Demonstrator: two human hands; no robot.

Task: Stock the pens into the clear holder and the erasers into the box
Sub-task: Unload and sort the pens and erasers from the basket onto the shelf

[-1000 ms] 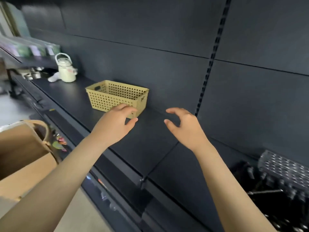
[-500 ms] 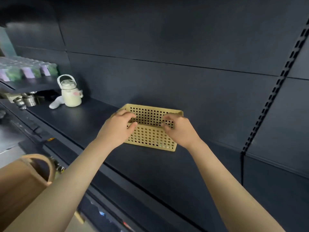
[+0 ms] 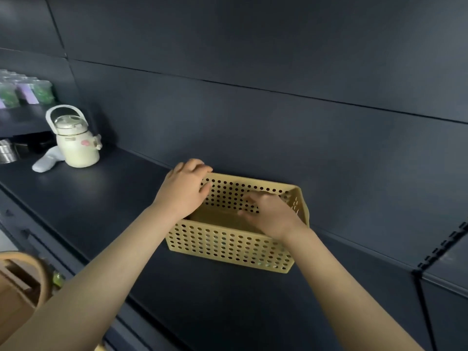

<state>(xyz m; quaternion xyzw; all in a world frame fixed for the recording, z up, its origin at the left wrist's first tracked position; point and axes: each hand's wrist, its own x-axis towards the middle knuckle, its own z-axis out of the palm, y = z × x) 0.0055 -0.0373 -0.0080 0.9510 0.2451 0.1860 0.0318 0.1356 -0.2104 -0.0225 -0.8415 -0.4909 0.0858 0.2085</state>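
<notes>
R hand (image 3: pixel 268 214) now gone inside box (image 3: pixel 228 247), blurred, grip unclear, L hand (image 3: pixel 184 191) grips box's far-left corner

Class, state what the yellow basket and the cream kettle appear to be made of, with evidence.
Yellow basket: likely moulded plastic, matte; uniform round holes, thin even walls. Cream kettle: glossy plastic or enamelled metal; soft sheen on the body, cannot tell which.
</notes>
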